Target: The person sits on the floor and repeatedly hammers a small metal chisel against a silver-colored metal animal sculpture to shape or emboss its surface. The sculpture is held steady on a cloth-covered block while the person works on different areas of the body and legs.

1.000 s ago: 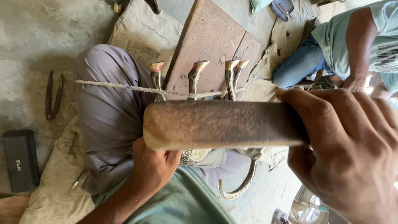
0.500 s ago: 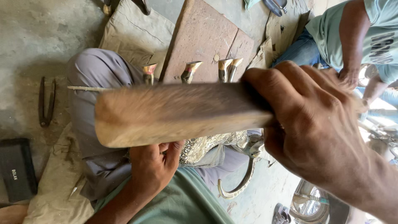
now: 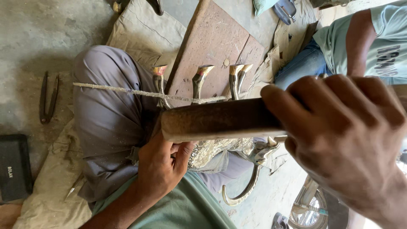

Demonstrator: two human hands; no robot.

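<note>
Your right hand (image 3: 347,140) is closed tight around the near end of the thick wooden block (image 3: 220,121), which looks heavy and stiff, while your left hand (image 3: 163,165) curls around the ornate metal animal figure (image 3: 220,148), hard and slippery, in your lap.

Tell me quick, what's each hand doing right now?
Left hand: closed on the metal figure in the lap.
Right hand: closed around the wooden block.

quantities: two hands, left (image 3: 159,167) and right (image 3: 343,140); one wooden bar (image 3: 216,121); four upturned metal legs (image 3: 199,80); one pair of tongs (image 3: 47,99) at 9 o'clock; one dark case (image 3: 15,167).
</note>
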